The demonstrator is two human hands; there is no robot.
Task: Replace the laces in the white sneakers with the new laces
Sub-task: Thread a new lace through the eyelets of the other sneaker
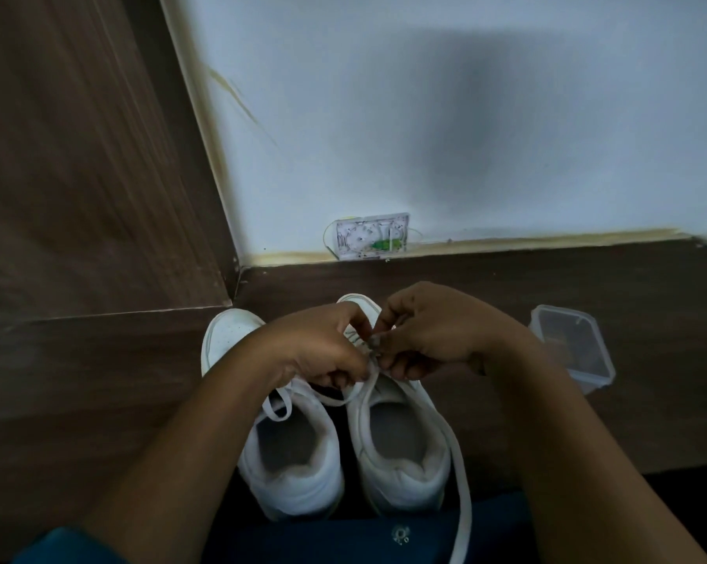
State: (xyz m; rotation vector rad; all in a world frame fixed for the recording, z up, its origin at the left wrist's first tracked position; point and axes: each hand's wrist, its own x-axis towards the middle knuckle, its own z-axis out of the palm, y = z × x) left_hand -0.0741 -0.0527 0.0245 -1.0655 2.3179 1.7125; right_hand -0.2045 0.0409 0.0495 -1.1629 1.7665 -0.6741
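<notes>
Two white sneakers stand side by side on the dark wooden floor, toes toward the wall: the left sneaker (290, 453) and the right sneaker (400, 453). Over the right sneaker's eyelet area, my left hand (319, 348) and my right hand (433, 339) meet, each pinching the white lace (459, 474). One long end of the lace trails down past the right sneaker's heel toward me. A loop of lace lies over the left sneaker's opening. The eyelets are hidden under my fingers.
A clear plastic container (573, 346) sits on the floor to the right of the shoes. A small white wall box (370, 236) with thin wires is mounted low on the pale wall. A wooden panel (79, 156) rises at the left. Blue clothing shows at the bottom edge.
</notes>
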